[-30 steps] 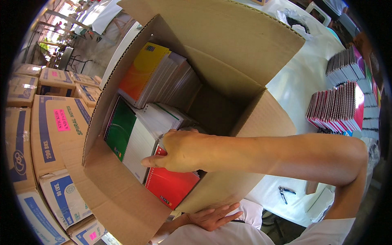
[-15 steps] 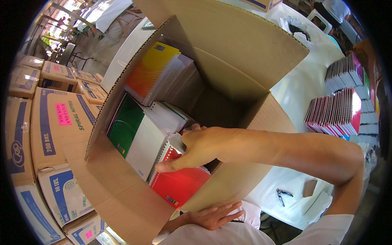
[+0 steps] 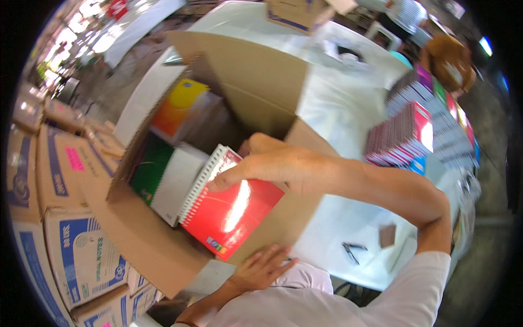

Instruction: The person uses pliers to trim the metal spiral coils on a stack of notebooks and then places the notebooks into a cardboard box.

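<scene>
An open cardboard box [image 3: 245,90] stands on the table, its flaps spread. My right hand [image 3: 261,166] reaches into it and grips a red spiral notebook [image 3: 234,210] by its upper part, thumb on the cover near the white coil. Whether more notebooks are under it I cannot tell. Beside it in the box lie a white-backed notebook [image 3: 177,182], a green one [image 3: 148,173] and a stack topped by a yellow-orange notebook [image 3: 181,109]. My left hand [image 3: 265,267] lies flat with fingers stretched, against the near side of the box by my shirt.
Stacked notebooks [image 3: 400,133] stand on the white-covered table [image 3: 332,218] at right. Pliers [image 3: 353,252] and a small brown piece [image 3: 387,235] lie nearer. Several closed cartons [image 3: 84,256] are piled at left. Another carton [image 3: 297,15] and a person [image 3: 449,62] are farther back.
My right hand has raised the red notebook, which now sits higher, tilted over the white-backed one's edge. My view has shifted, showing more of the table. My left hand stays by the box.
</scene>
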`<state>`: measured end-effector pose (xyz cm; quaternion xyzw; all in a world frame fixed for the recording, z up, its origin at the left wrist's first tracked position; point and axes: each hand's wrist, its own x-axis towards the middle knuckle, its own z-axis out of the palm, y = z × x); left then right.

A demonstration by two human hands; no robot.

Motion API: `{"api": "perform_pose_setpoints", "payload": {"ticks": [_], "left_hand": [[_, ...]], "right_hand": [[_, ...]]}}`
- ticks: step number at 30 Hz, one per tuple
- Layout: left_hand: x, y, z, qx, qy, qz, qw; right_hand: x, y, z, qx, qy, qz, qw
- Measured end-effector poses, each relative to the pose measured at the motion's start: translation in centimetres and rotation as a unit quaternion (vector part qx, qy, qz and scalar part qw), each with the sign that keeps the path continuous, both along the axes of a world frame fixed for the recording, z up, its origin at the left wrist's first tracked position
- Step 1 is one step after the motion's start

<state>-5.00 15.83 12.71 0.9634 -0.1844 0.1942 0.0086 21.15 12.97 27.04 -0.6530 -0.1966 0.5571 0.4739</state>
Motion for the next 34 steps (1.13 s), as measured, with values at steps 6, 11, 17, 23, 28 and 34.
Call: {"api": "perform_pose_setpoints", "payload": {"ticks": [6,11,17,23,28,34], "left_hand": [[-0.8,-0.8,0.2,-0.046,0.057,0.028,0.997],[-0.1,-1.0,0.8,-0.024,0.019,0.025,0.999],[-0.3,-1.1,0.8,-0.029,0.018,0.032,0.999],[-0.3,-1.1,0.9,-0.005,0.023,0.044,0.999],[-0.7,-1.0,0.9,-0.014,0.048,0.048,0.998],[-0.5,-0.6,0.4,-0.003,-0.002,0.017,1.0]], "right_hand": [[0.0,-15.7,2.0,0.139,0.08,-0.213,0.964],[-7.2,-31.2,-10.3,0.174,0.073,-0.559,0.807],[-10.7,-39.8,-24.8,0.016,0.103,-0.648,0.754],[-8.6,-42.6,-26.6,-0.179,-0.003,-0.574,0.799],[-8.1,-43.1,-26.2,-0.321,-0.206,-0.432,0.817],[-7.0,-43.4,-23.2,-0.522,-0.45,-0.208,0.694]]}}
